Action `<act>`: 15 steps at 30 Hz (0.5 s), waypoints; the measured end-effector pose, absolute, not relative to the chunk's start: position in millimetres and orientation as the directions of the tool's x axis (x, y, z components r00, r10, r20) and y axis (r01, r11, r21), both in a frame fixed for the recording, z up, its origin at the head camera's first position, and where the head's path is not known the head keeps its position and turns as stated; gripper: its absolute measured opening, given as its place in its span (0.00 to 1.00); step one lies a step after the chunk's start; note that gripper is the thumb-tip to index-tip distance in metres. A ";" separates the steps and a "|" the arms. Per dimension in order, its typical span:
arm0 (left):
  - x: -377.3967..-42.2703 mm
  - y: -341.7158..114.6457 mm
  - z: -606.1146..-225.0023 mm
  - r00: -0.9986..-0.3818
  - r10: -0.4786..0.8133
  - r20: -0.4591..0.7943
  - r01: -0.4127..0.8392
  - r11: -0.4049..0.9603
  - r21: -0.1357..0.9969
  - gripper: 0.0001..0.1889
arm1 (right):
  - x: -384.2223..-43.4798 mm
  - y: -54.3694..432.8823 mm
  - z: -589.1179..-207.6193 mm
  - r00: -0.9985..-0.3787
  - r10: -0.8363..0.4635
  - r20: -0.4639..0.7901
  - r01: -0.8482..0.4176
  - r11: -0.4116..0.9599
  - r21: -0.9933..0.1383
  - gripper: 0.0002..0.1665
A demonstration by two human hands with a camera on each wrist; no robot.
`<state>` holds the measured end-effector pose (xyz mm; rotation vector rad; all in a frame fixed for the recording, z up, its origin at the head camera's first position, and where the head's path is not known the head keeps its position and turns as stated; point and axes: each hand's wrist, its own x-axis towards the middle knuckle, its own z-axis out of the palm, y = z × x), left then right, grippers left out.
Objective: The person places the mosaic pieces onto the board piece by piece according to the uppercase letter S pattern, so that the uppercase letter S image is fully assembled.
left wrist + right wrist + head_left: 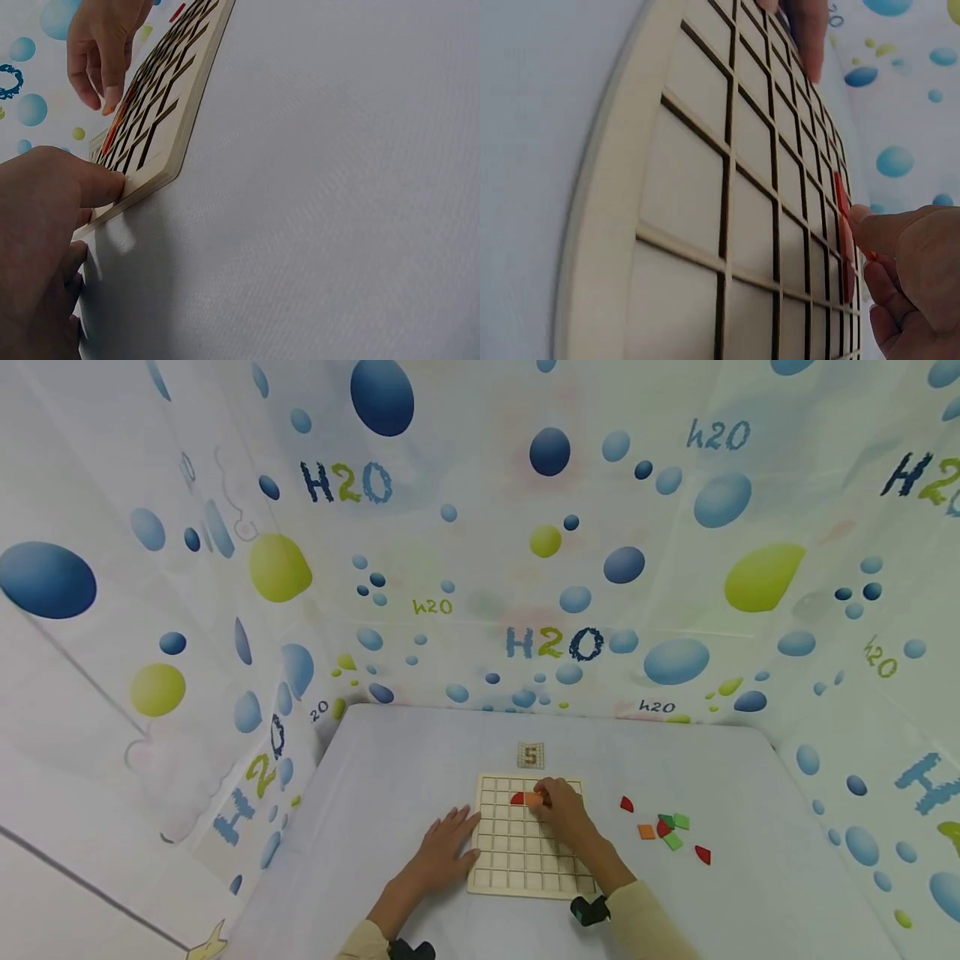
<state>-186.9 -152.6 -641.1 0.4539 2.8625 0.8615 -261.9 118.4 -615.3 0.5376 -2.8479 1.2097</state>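
Observation:
A pale wooden grid board (517,864) lies on the table. My left hand (444,850) rests spread at its left side, with the thumb touching the rim in the left wrist view. Over the upper cells, my right hand (564,812) pinches an orange piece (869,255) between thumb and fingers, mostly hidden by them. Below the fingertips, a red quarter-round piece (517,798) sits in a cell, with an orange square piece (533,799) beside it. In the right wrist view, a darker red piece (847,281) shows past the orange one.
Right of the board lie loose pieces: red quarter-rounds (627,804), an orange square (646,832), light green squares (681,821) and a dark green piece (665,819). A small card (531,755) with a brown figure lies behind the board. A patterned curtain (480,560) surrounds the white table (397,760).

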 end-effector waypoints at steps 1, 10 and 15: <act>-187.4 -152.8 -641.5 -0.948 0.318 -0.027 0.250 0.794 0.554 0.34 | -260.7 113.6 -615.3 -0.934 -0.331 0.135 -0.327 0.639 -0.696 0.08; -185.8 -152.0 -631.2 -0.938 0.345 -0.036 0.268 0.788 0.554 0.34 | -258.7 92.3 -625.8 -0.901 -0.397 0.176 -0.420 0.693 -0.586 0.07; -185.2 -152.4 -630.7 -0.940 0.339 -0.034 0.263 0.785 0.561 0.34 | -254.9 92.9 -625.1 -0.873 -0.442 0.206 -0.476 0.680 -0.557 0.04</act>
